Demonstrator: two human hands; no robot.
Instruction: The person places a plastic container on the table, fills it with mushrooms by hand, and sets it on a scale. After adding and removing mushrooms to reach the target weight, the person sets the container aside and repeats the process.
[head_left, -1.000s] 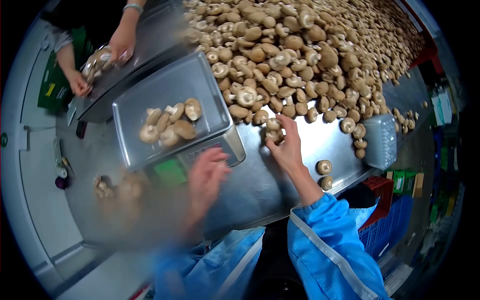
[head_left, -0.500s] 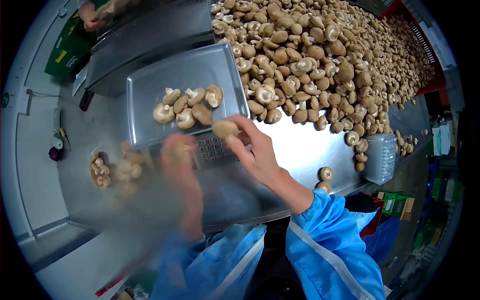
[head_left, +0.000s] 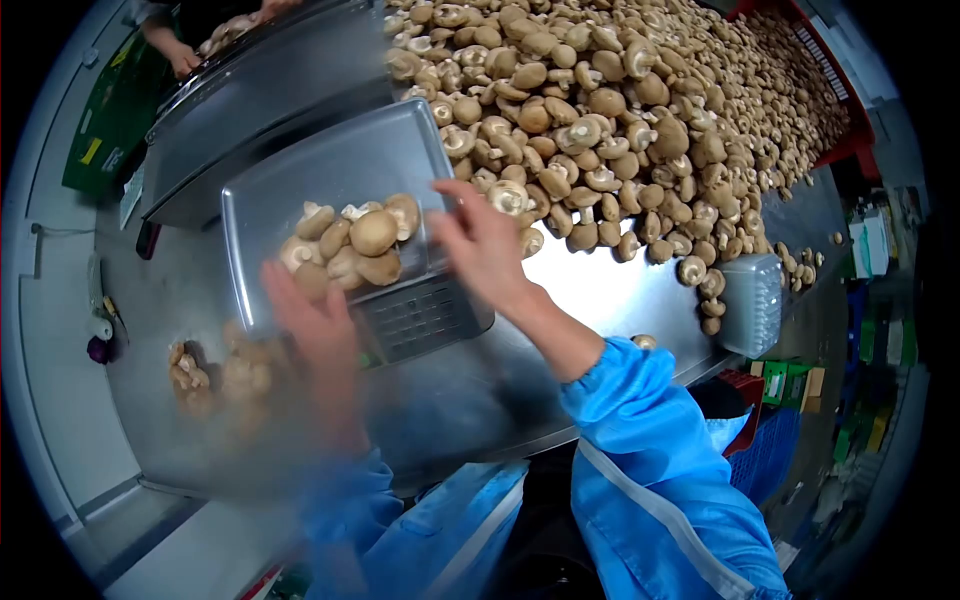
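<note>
Brown shiitake mushrooms [head_left: 374, 232] lie grouped on the grey metal weighing tray [head_left: 270, 190] of a scale. My left hand [head_left: 315, 325], a little blurred, is at the tray's front edge with its fingers stretched out, the fingertips right beside the nearest mushroom [head_left: 311, 281]. My right hand [head_left: 485, 240] hovers over the tray's right edge, fingers apart and no mushroom showing in them. Below the tray, the scale's keypad [head_left: 415, 318] shows between my two wrists.
A large heap of shiitake [head_left: 610, 130] covers the back right, reaching a red crate [head_left: 850, 110]. Clear plastic trays [head_left: 751, 305] stand stacked at the right. Two small mushroom clusters [head_left: 188, 375] lie left on the steel table [head_left: 480, 390]. Another person's hand [head_left: 183, 60] shows at top left.
The mushrooms from both hands now lie on the tray with the others. My right hand has opened and drawn up to the tray's right edge; my left has moved left. The view has shifted slightly.
</note>
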